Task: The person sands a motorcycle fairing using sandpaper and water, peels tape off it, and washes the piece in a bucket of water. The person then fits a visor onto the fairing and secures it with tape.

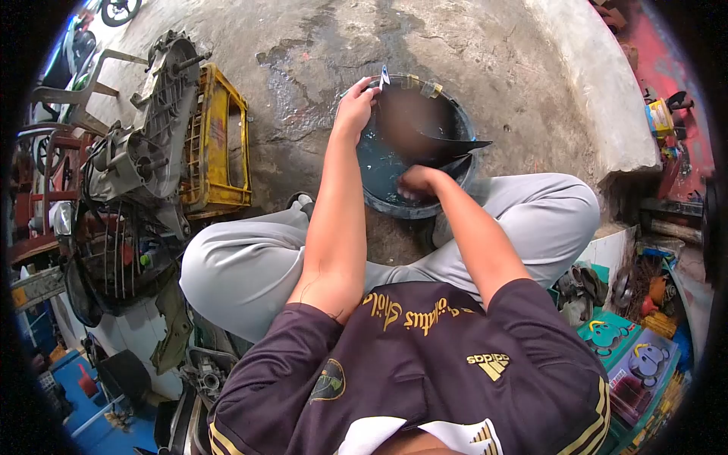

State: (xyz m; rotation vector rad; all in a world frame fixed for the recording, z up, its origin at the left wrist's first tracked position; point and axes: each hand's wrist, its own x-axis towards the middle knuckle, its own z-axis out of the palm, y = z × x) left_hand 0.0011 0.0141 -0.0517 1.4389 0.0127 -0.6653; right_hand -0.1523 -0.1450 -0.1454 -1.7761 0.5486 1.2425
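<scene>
A round black basin (409,211) of murky water stands between my knees. A dark, glossy panel with a pointed end (464,145) lies across it, the tip sticking out past the right rim. My left hand (357,108) is at the far left rim with its fingers closed, beside a small white-and-blue pointed piece (384,76). Whether those fingers hold that piece, the panel or the rim is unclear. Down inside the near side of the basin, my right hand (418,183) has curled fingers at the water. What they hold is hidden. A brown blur covers the basin's middle.
A yellow plastic crate (241,144) and a grey metal engine casing (163,114) stand to the left. Wet concrete floor (303,91) lies beyond the basin. At right are a raised concrete edge (599,91) and printed boxes (644,364) among clutter.
</scene>
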